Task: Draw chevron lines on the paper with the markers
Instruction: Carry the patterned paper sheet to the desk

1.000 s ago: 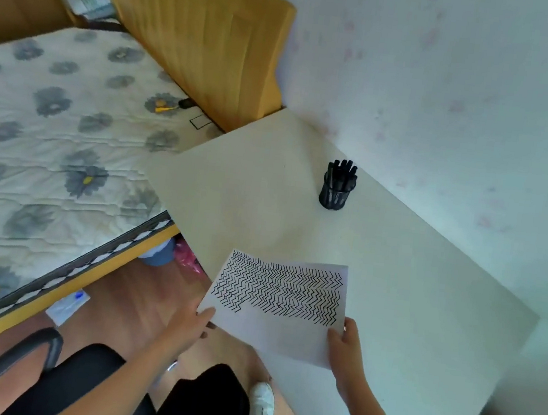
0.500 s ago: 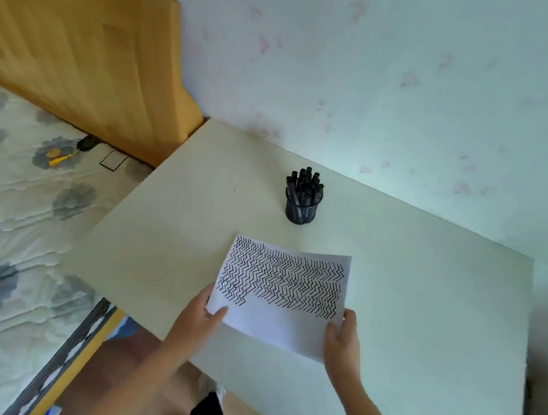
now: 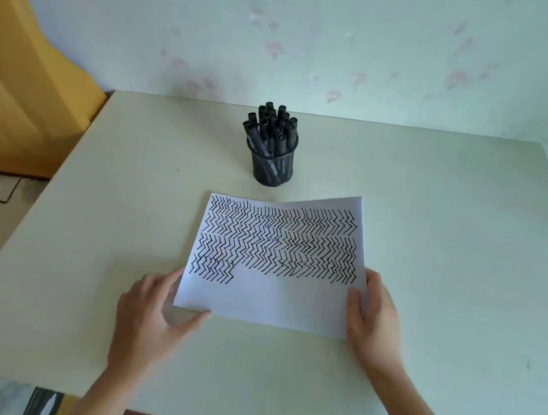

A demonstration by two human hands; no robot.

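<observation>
From the head camera, the paper (image 3: 275, 266) lies on the table (image 3: 436, 227), its far right corner lifted. The right hand (image 3: 371, 317) pinches its right edge, thumb on top; the left hand (image 3: 149, 309) touches the near left corner, fingers (image 3: 195, 318) spread. Thin and limp, it likely slides easily; hold edges. Beyond the fingers stand markers (image 3: 272, 127) in a mesh cup (image 3: 272, 169).

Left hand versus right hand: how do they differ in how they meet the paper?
The left hand sits at the near left corner of the paper, fingers spread and fairly straight; the right hand grips the right edge, thumb curled on top. The left hand lies low on the table; the right side of the sheet lifts slightly. Both are bare and hold no marker.
</observation>
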